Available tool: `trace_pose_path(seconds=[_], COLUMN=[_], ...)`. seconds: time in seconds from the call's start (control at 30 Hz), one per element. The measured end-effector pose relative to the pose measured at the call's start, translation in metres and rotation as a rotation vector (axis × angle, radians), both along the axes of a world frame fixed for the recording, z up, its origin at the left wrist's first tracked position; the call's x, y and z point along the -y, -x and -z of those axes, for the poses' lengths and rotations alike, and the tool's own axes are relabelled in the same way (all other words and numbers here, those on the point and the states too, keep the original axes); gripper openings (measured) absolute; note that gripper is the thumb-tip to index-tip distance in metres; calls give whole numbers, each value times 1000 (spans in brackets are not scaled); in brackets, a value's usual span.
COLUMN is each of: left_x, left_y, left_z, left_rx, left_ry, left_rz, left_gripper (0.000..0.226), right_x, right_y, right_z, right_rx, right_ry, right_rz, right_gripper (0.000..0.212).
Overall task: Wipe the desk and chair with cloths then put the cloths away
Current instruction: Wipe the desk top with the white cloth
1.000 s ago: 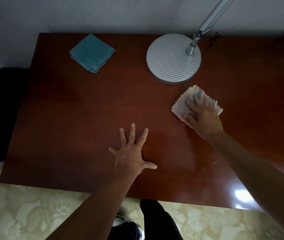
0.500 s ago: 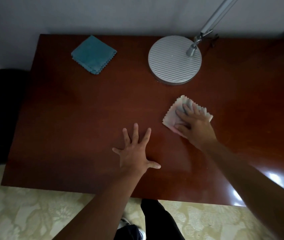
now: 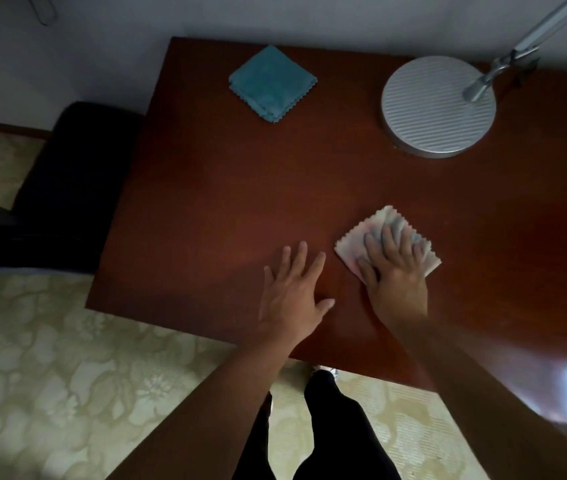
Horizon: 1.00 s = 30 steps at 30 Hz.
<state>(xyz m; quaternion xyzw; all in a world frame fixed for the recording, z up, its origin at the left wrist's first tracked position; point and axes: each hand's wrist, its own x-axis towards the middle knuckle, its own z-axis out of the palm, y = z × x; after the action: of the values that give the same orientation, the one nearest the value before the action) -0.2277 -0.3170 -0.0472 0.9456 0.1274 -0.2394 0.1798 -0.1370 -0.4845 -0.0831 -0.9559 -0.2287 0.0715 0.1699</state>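
My right hand [image 3: 394, 271] presses flat on a folded pale pink cloth [image 3: 353, 242] lying on the dark red wooden desk [image 3: 223, 202], fingers straight and spread over it. Just to its left, my left hand [image 3: 292, 292] rests flat on the bare desk top with fingers spread. A folded teal cloth [image 3: 271, 83] lies untouched at the desk's far left. The dark chair [image 3: 67, 174] stands beside the desk's left edge.
A round ribbed silver lamp base [image 3: 438, 105] with its slanted arm [image 3: 517, 46] stands at the back right of the desk. A white wall runs behind. Patterned beige carpet [image 3: 50, 375] covers the floor, and my dark trouser legs [image 3: 316, 431] show below the desk's near edge.
My right hand has slid the pink cloth toward the near left, away from the lamp base and close to my left hand. The view has shifted left.
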Motion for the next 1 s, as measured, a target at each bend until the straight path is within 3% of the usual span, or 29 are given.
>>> trace_pose_path(seconds=[0.3,0.43,0.53,0.7,1.0], left_x=[-138,-168,-182,-169,-54], left_y=[78,95,105,103,63], left_z=[-13,-25,-26,-21,-20], left_rx=[127,332,331,306,281], left_ry=[-48,26,76,152,290], left_rz=[-211,-207,-210,-218,-81], left_gripper=[56,35,21,21,24], right_x=[-123,-203,-231,-204,-72], right_y=[105,140,157,158,126], right_z=[-2,-5,-1,5,-9], right_rx=[11,-62,-76,-15,-43], right_ry=[-42,-103,-121,-196,-87], right_rz=[-97,-305,-457,-493,-454], right_gripper=[42,48,51,53,53])
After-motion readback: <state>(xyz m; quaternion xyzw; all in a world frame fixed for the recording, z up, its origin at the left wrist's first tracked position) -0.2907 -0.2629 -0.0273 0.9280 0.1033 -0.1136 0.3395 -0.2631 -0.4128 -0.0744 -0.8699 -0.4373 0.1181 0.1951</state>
